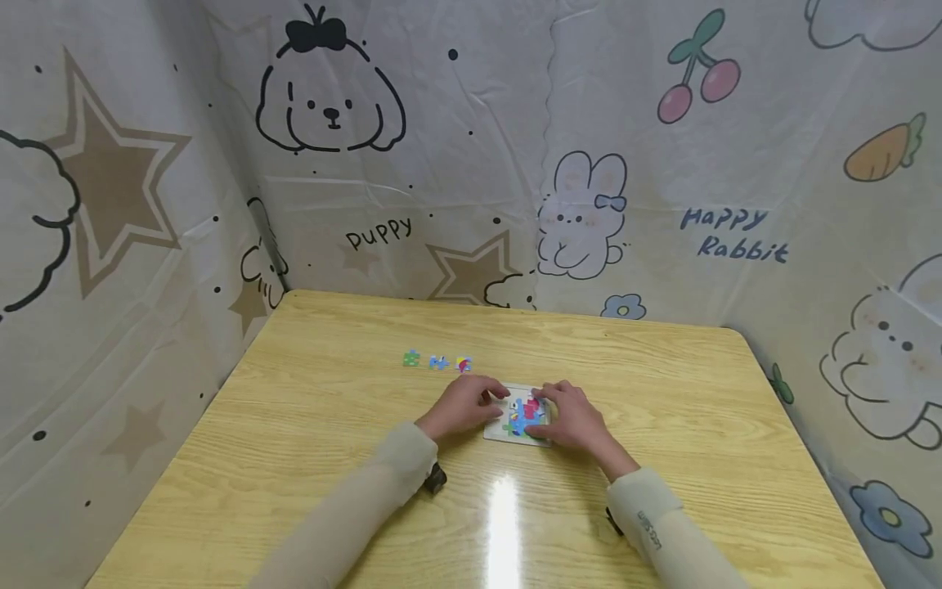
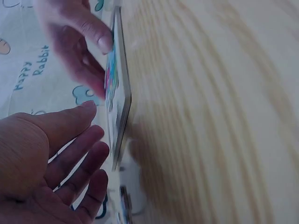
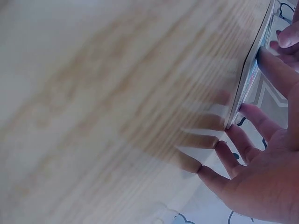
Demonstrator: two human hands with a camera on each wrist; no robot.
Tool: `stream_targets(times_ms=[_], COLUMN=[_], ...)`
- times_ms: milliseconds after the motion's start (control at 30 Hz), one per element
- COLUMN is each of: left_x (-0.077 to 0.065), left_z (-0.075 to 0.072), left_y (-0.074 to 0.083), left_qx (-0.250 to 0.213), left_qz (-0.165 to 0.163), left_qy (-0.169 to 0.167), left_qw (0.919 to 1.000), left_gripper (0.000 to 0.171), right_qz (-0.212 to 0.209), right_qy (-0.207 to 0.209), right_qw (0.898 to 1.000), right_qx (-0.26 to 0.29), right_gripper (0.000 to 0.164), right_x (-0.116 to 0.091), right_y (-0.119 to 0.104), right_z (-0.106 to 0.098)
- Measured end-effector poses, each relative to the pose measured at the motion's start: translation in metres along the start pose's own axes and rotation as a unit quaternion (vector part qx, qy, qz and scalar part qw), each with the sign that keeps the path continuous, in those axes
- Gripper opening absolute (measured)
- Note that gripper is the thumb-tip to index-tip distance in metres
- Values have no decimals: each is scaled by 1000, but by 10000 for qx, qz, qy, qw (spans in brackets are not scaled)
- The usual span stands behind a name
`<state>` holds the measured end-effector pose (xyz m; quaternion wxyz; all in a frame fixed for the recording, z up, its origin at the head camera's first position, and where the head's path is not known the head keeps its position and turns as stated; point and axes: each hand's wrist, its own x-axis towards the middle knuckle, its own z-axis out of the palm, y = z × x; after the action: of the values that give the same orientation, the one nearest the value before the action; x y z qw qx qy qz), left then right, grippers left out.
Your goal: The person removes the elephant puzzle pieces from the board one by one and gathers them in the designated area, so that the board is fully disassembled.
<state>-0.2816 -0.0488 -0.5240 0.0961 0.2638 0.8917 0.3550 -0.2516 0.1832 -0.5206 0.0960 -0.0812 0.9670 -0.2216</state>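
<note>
A small pale puzzle tray (image 1: 496,431) lies flat on the table, partly filled with joined jigsaw pieces (image 1: 518,420) in blue, red and green. My right hand (image 1: 572,419) is at the tray's right side, its thumb and index finger touching the pieces; in the right wrist view, its other fingertips (image 3: 205,170) rest on the tabletop. At the tray's left edge, my left hand (image 1: 464,404) holds nothing; its fingers are loosely bent and spread in the left wrist view. Part of the pieces is hidden beneath the right hand.
Three loose jigsaw pieces lie in a row beyond the left hand: a green piece (image 1: 411,358), a blue piece (image 1: 438,362) and a multicoloured piece (image 1: 463,365). The wooden table (image 1: 331,368) meets a printed cloth (image 1: 456,164) at its back edge.
</note>
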Motion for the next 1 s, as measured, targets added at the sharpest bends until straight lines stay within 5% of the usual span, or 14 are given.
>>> stream_targets(times_ms=[567, 1000], left_x=[10, 14], left_z=[21, 23], left_y=[7, 9], left_qx=[153, -363], left_qz=[44, -45], left_qy=[-7, 0], left_qw=[9999, 9993], left_gripper=[32, 29], right_qz=[-31, 31], right_qy=[49, 82], right_qw=[10000, 9999], right_qx=[44, 83], right_gripper=[66, 66], right_x=[0, 0], right_y=[2, 3], right_z=[1, 2])
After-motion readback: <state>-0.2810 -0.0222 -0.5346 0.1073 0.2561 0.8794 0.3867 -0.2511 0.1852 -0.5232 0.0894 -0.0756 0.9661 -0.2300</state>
